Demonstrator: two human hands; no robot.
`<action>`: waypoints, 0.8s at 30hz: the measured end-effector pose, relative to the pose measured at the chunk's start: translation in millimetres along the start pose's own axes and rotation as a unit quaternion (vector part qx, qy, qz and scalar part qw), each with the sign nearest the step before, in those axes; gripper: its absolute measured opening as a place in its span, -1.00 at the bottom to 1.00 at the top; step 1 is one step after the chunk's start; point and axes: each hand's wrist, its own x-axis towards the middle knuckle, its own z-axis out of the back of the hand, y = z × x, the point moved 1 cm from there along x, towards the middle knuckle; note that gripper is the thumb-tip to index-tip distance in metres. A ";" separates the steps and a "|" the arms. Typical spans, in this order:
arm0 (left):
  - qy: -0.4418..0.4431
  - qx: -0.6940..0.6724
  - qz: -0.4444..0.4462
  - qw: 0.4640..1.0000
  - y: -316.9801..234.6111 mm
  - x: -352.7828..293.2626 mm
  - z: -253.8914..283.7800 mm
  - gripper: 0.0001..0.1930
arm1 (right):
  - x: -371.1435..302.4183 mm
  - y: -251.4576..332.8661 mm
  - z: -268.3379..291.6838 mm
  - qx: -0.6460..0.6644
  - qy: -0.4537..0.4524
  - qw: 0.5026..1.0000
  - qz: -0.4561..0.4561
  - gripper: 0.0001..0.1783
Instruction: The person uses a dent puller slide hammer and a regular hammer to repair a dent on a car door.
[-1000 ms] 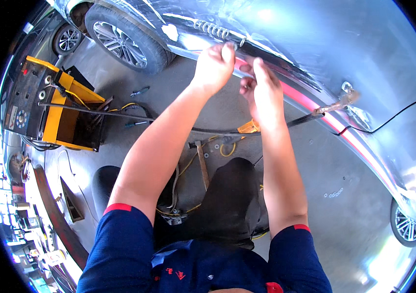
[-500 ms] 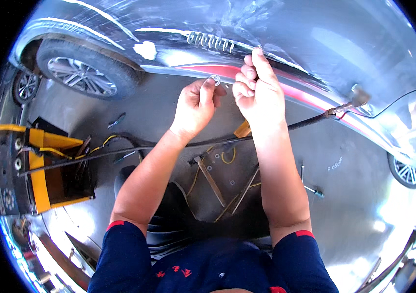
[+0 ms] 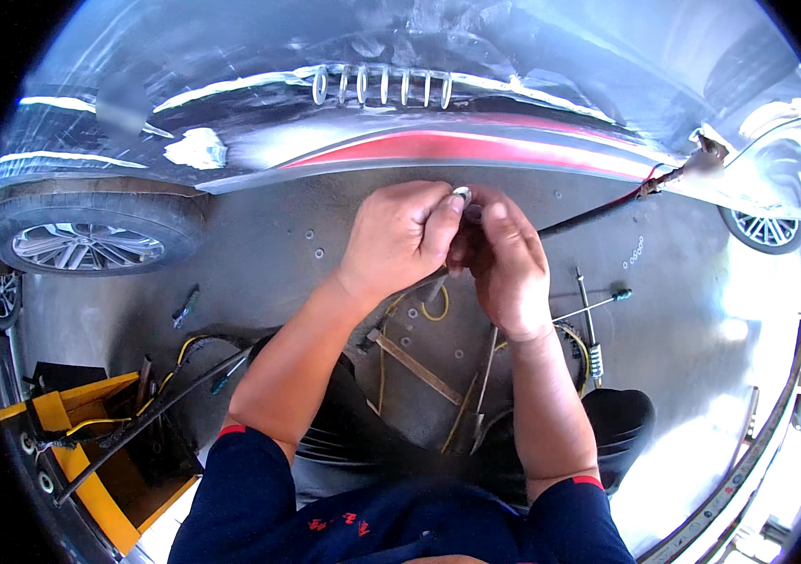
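My left hand (image 3: 398, 235) is closed, pinching a small metal washer (image 3: 461, 194) between thumb and fingers. Right up against it is my right hand (image 3: 511, 268), its fingers curled in; what they grip, if anything, is hidden. Both hands are held in front of the car's lower side. Above them a row of several metal washers (image 3: 383, 86) stands edge-on along a bare metal strip of the scraped grey car panel (image 3: 513, 42). Below that strip runs a red and white area of the sill (image 3: 400, 148).
A cable with a clamp (image 3: 707, 155) is attached to the panel at right. On the floor lie a hammer (image 3: 419, 367), a screwdriver (image 3: 598, 305), loose washers (image 3: 635, 252) and a green-handled tool (image 3: 186, 307). A yellow and black machine (image 3: 90, 470) stands at left, beyond the car wheel (image 3: 90, 246).
My right hand has come down from the panel beside the washer row to meet my left hand. My left hand still holds a washer. The whole view has shifted.
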 end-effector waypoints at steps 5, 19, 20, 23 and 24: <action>0.073 0.180 -0.049 0.980 -0.6 0.6 6.6 -0.77 | 7.4 -21.8 10.2 0.070 -0.006 0.995 -0.073 -0.75; -0.245 0.398 0.052 0.882 -86.8 36.9 15.0 -0.65 | 13.0 -49.1 72.1 0.274 0.087 0.942 -0.175 -0.81; -0.245 0.407 0.056 0.878 -87.1 37.9 13.1 -0.65 | 7.9 -54.6 81.9 0.297 0.084 0.932 -0.190 -0.82; -0.255 0.420 0.106 0.865 -81.2 41.9 19.0 -0.59 | 6.3 -61.6 80.5 0.309 0.071 0.930 -0.184 -0.85; -0.249 0.406 0.148 0.867 -83.3 45.6 18.8 -0.58 | 5.5 -59.5 80.9 0.300 0.063 0.938 -0.159 -0.81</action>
